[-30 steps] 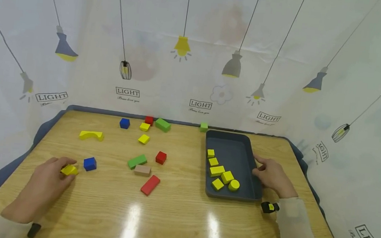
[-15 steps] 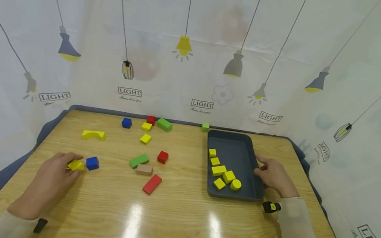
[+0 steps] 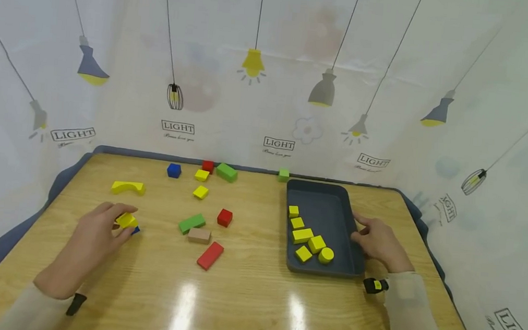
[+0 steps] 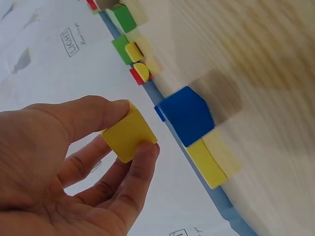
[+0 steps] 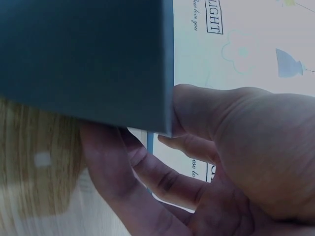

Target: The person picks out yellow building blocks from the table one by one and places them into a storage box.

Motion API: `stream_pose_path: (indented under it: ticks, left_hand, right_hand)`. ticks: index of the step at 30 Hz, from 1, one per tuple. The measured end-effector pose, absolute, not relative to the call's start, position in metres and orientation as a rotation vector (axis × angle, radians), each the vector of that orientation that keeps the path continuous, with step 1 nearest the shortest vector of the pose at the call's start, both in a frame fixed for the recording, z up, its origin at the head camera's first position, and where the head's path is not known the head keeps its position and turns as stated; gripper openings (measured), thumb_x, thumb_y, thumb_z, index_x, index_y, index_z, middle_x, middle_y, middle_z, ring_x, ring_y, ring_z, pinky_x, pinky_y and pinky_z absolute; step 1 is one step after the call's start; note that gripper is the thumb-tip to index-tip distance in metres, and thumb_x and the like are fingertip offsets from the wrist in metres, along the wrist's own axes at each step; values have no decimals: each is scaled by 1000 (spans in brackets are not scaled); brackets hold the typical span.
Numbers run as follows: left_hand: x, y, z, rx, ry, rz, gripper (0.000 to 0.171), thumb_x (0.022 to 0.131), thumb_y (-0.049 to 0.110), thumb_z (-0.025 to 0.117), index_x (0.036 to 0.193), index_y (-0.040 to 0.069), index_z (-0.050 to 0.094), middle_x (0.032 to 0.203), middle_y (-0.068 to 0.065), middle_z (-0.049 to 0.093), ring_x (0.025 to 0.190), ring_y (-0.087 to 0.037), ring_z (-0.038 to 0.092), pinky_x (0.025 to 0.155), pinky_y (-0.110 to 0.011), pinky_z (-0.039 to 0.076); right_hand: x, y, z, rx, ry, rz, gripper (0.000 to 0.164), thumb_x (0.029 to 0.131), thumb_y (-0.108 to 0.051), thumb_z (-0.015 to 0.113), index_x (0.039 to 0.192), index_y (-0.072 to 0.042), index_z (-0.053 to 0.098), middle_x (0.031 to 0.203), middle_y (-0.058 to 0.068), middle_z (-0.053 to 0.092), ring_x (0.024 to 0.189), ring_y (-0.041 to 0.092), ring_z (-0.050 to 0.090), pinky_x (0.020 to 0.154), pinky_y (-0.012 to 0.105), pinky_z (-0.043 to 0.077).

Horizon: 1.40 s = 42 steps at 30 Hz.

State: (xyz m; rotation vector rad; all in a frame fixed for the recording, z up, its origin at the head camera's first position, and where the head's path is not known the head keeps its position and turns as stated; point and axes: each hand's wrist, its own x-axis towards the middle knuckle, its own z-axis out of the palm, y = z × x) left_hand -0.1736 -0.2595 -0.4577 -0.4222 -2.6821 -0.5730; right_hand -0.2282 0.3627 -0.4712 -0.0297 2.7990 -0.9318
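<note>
My left hand [image 3: 97, 242] pinches a yellow block [image 4: 129, 133] between thumb and fingertips, lifted above the table. Just beyond it a blue block [image 4: 188, 117] lies on the wood; in the head view the hand and yellow block cover most of it. At the right, my right hand [image 3: 381, 244] grips the right side of a dark grey tray [image 3: 324, 196]. The right wrist view has the thumb against the tray's edge and a finger beneath it. Inside the tray, along its left and front, sit several yellow blocks [image 3: 302, 235], one of them a cylinder [image 3: 326, 255].
Mid-table lie a green block [image 3: 192, 223], a wooden-brown block [image 3: 198, 236], a red oblong [image 3: 210, 256] and a red cube [image 3: 224, 217]. A yellow arch [image 3: 128, 187] stands at the left. Several small blocks, including a blue one [image 3: 174, 170], line the back near the printed wall sheet.
My left hand has lifted the yellow block and carried it right and away from me, over the blue block. The right hand and the tray have stayed in place.
</note>
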Motion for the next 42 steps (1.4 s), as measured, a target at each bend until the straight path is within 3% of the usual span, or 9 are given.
stream_pose_path:
  ticks: [17,42]
  left_hand:
    - [-195,-199,-439,-537,-2713,-661,48,82,5,82,126,6,62,111,-13,59,91,-28,63,72,-41,59]
    - [-202,-95,-434,-752,-2735,-835,49,84,11,82,129,17,61,112,-1,55,90,-20,61,74,-27,56]
  right_hand:
    - [-230,366,-465,-8,2787,-938,66,98,-15,60,157,-15,32,119,27,63,59,22,62,56,36,56]
    - [-228,361,-467,8,2756,-949,66,98,-14,60,158,-16,31,118,26,63,59,24,59,56,37,55]
